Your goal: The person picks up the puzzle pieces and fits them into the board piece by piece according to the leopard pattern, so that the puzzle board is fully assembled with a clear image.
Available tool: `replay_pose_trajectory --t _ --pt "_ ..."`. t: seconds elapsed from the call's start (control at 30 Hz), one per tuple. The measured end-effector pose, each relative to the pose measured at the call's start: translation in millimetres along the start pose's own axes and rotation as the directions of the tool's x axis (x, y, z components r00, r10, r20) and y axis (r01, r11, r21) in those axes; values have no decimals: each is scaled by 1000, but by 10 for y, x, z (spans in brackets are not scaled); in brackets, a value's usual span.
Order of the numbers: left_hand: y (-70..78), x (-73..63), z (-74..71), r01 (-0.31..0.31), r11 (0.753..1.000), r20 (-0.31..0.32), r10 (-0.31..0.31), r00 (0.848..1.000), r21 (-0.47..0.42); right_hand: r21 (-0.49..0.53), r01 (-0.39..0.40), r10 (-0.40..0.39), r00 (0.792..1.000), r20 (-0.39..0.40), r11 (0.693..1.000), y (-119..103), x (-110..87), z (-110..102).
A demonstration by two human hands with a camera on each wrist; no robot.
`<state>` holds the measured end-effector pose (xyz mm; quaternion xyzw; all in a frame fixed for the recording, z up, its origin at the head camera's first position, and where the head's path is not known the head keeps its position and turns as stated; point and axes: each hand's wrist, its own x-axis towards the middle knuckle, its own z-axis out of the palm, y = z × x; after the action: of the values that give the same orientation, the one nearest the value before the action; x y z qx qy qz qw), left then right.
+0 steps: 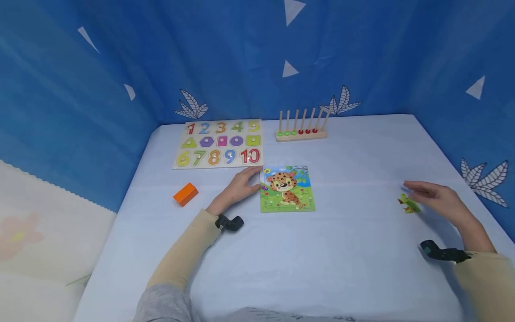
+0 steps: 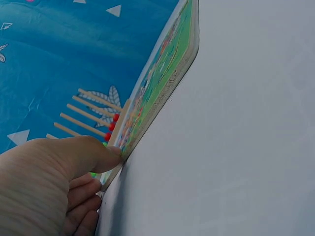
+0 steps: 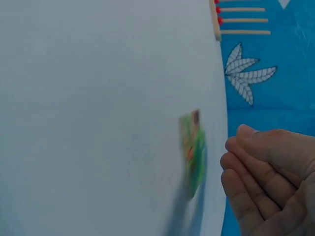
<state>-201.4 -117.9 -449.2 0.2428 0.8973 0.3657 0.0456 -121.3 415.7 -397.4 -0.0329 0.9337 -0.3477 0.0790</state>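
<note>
A square leopard jigsaw puzzle (image 1: 287, 190) lies flat in the middle of the table. At its left edge rests my left hand (image 1: 240, 185), the thumb against the side and the fingers near the upper left corner. In the left wrist view the thumb (image 2: 101, 155) touches the puzzle's edge (image 2: 162, 93). Far to the right, my right hand (image 1: 438, 201) is held over the table with fingers loosely bent. Just beside its fingertips are small green puzzle pieces (image 1: 409, 204). The right wrist view shows those pieces (image 3: 193, 152) blurred and apart from the fingers (image 3: 246, 182).
A wooden board of numbers and shapes (image 1: 219, 144) lies at the back left. Behind the puzzle stands a wooden peg rack (image 1: 301, 135) with green and red beads. An orange block (image 1: 186, 194) sits left of my left hand. Blue cloth (image 1: 241, 58) hangs behind the table.
</note>
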Motion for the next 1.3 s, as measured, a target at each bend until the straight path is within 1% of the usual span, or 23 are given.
replay_pose_trajectory --t 0.03,0.13,0.3,0.47,0.6,0.77,0.87,1.03,1.2,1.3 --pt "-11 -2 -3 -3 1000 -2 3 1000 -4 -11 -16 16 1000 10 1000 44 -33 -1" --pt "-35 -5 -13 -10 1000 -5 10 1000 -17 -50 -8 10 999 50 999 104 -75 25" --pt "-51 -5 -25 -16 1000 -12 16 1000 -22 -141 22 -11 997 78 990 77 -75 45" --pt "-50 -23 -32 -10 1000 -10 10 1000 -17 -149 60 -45 994 99 987 45 -100 73" --pt "-53 -26 -32 -7 1000 -2 7 1000 -15 -153 69 -56 994 90 986 52 -131 102" --pt "-54 -12 -29 -5 1000 -8 5 1000 -20 -152 80 -68 994 81 985 66 -129 123" --pt "-60 -7 -24 1 1000 -6 -1 1000 -16 -164 92 -82 994 70 982 55 -99 133" --pt "-79 1 -19 1 1000 -5 -1 1000 -10 -210 147 -141 989 42 967 -6 16 152" --pt "-90 32 -4 -12 1000 -15 12 1000 -9 -247 184 -175 983 58 951 -122 174 194" --pt "-87 46 7 -11 1000 -8 11 1000 -11 -236 205 -197 979 60 950 -206 257 257"
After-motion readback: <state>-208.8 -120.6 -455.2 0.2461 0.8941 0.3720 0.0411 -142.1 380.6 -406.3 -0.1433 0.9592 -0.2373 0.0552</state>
